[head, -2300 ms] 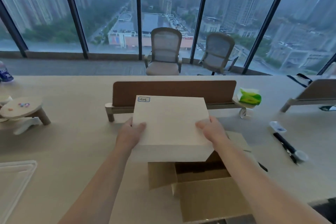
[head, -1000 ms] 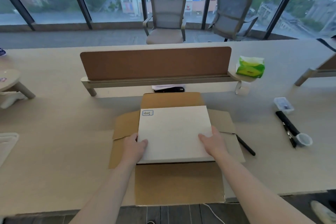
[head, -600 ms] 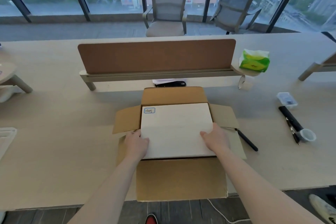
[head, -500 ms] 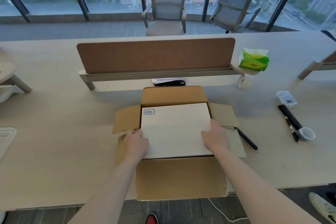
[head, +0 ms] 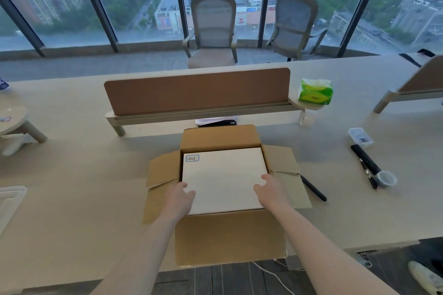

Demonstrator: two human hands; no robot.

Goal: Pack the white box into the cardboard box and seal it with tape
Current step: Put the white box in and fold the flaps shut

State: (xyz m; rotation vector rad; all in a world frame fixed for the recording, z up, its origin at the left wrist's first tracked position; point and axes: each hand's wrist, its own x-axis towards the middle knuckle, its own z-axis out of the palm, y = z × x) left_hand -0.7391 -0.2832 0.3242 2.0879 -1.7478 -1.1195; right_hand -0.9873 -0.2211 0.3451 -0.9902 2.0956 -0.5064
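The white box, with a small blue-framed label at its far left corner, lies flat inside the open cardboard box, sunk below the rim. All the flaps stand outward; the near flap hangs over the table edge. My left hand hovers at the white box's near left corner, fingers apart and holding nothing. At the near right corner, my right hand also has its fingers spread. A clear tape roll stands on the table under the right end of the divider.
A brown desk divider stands behind the box, with a green tissue pack at its right end. A black pen lies beside the right flap. Farther right are a black marker, a small cup and a plastic case.
The white box went down from above the table into the cardboard box. Both hands gripped its sides half a second ago; their fingers have now come off it and spread.
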